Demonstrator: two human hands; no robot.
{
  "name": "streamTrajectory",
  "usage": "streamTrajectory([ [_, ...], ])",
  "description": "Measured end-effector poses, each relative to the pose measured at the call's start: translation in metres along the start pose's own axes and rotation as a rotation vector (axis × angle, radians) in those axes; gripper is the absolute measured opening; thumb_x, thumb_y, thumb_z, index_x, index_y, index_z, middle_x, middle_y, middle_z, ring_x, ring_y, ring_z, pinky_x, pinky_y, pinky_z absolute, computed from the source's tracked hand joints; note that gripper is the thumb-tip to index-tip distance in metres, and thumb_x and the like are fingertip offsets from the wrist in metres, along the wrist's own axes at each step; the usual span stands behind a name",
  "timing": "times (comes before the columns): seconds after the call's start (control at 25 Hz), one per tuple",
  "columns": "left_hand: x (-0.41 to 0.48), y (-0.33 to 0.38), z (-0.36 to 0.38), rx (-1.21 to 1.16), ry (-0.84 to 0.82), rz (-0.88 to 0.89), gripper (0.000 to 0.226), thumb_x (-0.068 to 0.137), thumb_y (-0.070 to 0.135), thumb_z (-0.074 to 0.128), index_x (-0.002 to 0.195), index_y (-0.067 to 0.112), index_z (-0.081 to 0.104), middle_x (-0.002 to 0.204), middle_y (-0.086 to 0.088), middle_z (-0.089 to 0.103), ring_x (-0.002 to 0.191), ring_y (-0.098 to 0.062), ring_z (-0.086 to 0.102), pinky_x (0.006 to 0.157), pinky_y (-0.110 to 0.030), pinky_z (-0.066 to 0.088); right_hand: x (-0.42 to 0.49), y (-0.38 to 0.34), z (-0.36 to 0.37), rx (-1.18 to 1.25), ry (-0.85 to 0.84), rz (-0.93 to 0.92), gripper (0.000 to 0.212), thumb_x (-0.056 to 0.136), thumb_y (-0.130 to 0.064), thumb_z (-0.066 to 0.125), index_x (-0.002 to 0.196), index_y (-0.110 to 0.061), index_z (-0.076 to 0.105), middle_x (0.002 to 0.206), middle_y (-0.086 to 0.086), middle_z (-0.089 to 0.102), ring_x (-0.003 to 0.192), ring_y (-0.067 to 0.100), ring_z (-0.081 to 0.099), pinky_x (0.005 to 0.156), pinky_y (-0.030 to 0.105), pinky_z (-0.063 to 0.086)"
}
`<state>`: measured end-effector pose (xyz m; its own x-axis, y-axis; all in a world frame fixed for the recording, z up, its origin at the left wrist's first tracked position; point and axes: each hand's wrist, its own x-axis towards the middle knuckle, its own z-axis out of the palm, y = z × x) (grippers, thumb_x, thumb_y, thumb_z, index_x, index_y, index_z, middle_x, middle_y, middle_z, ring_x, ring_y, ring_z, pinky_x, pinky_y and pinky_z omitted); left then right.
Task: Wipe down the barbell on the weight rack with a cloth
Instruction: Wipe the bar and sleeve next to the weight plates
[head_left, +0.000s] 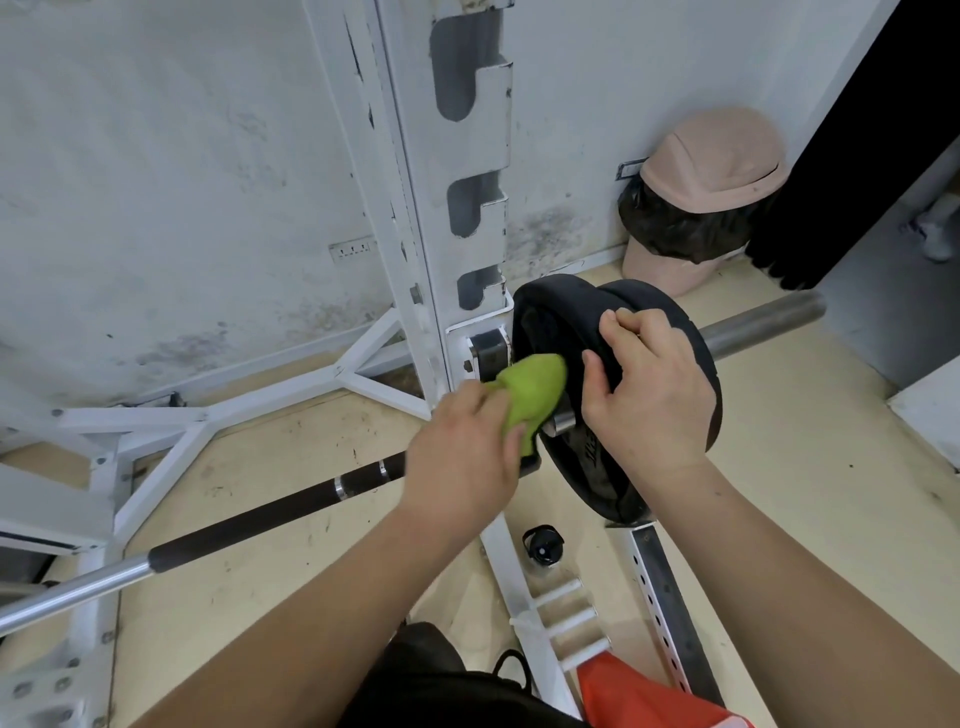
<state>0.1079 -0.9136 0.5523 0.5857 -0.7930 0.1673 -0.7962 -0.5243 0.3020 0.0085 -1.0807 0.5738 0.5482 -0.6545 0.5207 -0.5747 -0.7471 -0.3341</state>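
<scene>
The barbell (270, 512) runs from lower left to upper right across the white rack upright (441, 208), with its bare sleeve end (763, 322) sticking out at the right. Two black weight plates (566, 322) sit on the sleeve. My left hand (462, 452) grips a green cloth (530, 395) and presses it against the bar just inside the plates. My right hand (649, 384) clasps the upper rim of the outer plate, fingers curled over it. The bar under the cloth is hidden.
A pink bin (696, 208) with a black liner stands by the wall at the back right. White rack legs (218, 415) spread over the floor at left. A black bottle cap (543, 545), peg rails and an orange item (639, 691) lie below the plates.
</scene>
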Motion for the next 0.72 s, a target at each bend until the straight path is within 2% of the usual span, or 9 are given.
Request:
streamTrajectory([
  [0.08, 0.009, 0.004, 0.026, 0.136, -0.106, 0.082, 0.033, 0.102, 0.038, 0.049, 0.126, 0.018, 0.057, 0.119, -0.001, 0.051, 0.101, -0.024, 0.050, 0.068, -0.039, 0.056, 0.001, -0.001, -0.001, -0.002, -0.007, 0.000, 0.038, 0.087, -0.027, 0.068, 0.124, -0.017, 0.067, 0.116, 0.000, 0.063, 0.095, 0.027, 0.058, 0.062, 0.033, 0.048],
  [0.16, 0.010, -0.001, 0.035, 0.196, -0.188, 0.045, 0.037, 0.104, 0.038, 0.046, 0.135, 0.019, 0.052, 0.126, -0.002, 0.047, 0.107, -0.026, 0.049, 0.072, -0.040, 0.057, 0.001, -0.001, -0.003, -0.016, -0.022, -0.003, 0.039, 0.088, -0.027, 0.067, 0.125, -0.018, 0.066, 0.117, -0.001, 0.062, 0.096, 0.026, 0.058, 0.061, 0.032, 0.048],
  [0.36, -0.014, -0.044, -0.005, 0.296, -0.273, -0.130, 0.028, 0.100, 0.031, 0.051, 0.124, 0.018, 0.055, 0.116, -0.004, 0.046, 0.104, -0.027, 0.057, 0.066, -0.038, 0.046, -0.003, -0.001, -0.009, -0.003, -0.072, -0.011, 0.040, 0.090, -0.027, 0.066, 0.128, -0.016, 0.063, 0.120, 0.000, 0.059, 0.101, 0.025, 0.058, 0.063, 0.035, 0.053],
  [0.4, -0.012, -0.055, -0.013, 0.329, -0.283, -0.212, 0.026, 0.099, 0.031, 0.050, 0.120, 0.018, 0.057, 0.109, -0.004, 0.045, 0.099, -0.027, 0.058, 0.065, -0.037, 0.042, -0.002, -0.002, -0.010, -0.003, -0.083, 0.003, 0.041, 0.089, -0.026, 0.066, 0.128, -0.014, 0.063, 0.120, 0.002, 0.059, 0.105, 0.026, 0.057, 0.067, 0.039, 0.054],
  [0.48, -0.001, -0.053, -0.017, 0.307, -0.262, -0.272, 0.024, 0.097, 0.032, 0.052, 0.113, 0.017, 0.061, 0.098, -0.001, 0.041, 0.087, -0.026, 0.057, 0.063, -0.034, 0.040, -0.003, -0.008, -0.013, -0.042, -0.066, -0.035, 0.042, 0.085, -0.021, 0.068, 0.124, -0.007, 0.064, 0.120, 0.007, 0.060, 0.119, 0.032, 0.054, 0.089, 0.049, 0.053],
  [0.56, 0.002, -0.034, -0.006, 0.201, -0.201, -0.157, 0.024, 0.099, 0.036, 0.053, 0.109, 0.016, 0.062, 0.100, -0.001, 0.043, 0.091, -0.026, 0.056, 0.064, -0.035, 0.043, -0.008, -0.024, -0.014, -0.018, -0.042, -0.184, 0.041, 0.082, -0.017, 0.066, 0.120, -0.003, 0.066, 0.123, 0.012, 0.061, 0.130, 0.036, 0.048, 0.108, 0.053, 0.040],
  [0.6, -0.002, -0.025, 0.005, 0.153, -0.182, -0.083, 0.024, 0.099, 0.036, 0.056, 0.107, 0.014, 0.062, 0.103, -0.003, 0.047, 0.095, -0.028, 0.057, 0.064, -0.037, 0.047, -0.015, -0.032, -0.013, 0.031, -0.055, -0.283, 0.038, 0.082, -0.014, 0.064, 0.119, -0.004, 0.066, 0.123, 0.013, 0.062, 0.130, 0.037, 0.048, 0.110, 0.051, 0.038],
  [0.68, -0.013, -0.029, 0.013, 0.142, -0.166, -0.001, 0.022, 0.094, 0.033, 0.066, 0.101, 0.013, 0.066, 0.104, -0.006, 0.055, 0.096, -0.030, 0.060, 0.057, -0.038, 0.053, -0.036, -0.039, -0.005, 0.117, -0.177, -0.410, 0.031, 0.084, -0.015, 0.062, 0.114, -0.008, 0.069, 0.117, 0.009, 0.063, 0.120, 0.032, 0.055, 0.098, 0.045, 0.050],
  [0.72, -0.018, -0.041, 0.011, 0.137, -0.176, 0.010, 0.021, 0.091, 0.033, 0.069, 0.099, 0.013, 0.067, 0.103, -0.005, 0.058, 0.095, -0.029, 0.062, 0.053, -0.037, 0.054, -0.046, -0.039, 0.001, 0.132, -0.303, -0.374, 0.029, 0.086, -0.020, 0.063, 0.113, -0.013, 0.069, 0.115, 0.004, 0.062, 0.115, 0.027, 0.057, 0.087, 0.043, 0.055],
])
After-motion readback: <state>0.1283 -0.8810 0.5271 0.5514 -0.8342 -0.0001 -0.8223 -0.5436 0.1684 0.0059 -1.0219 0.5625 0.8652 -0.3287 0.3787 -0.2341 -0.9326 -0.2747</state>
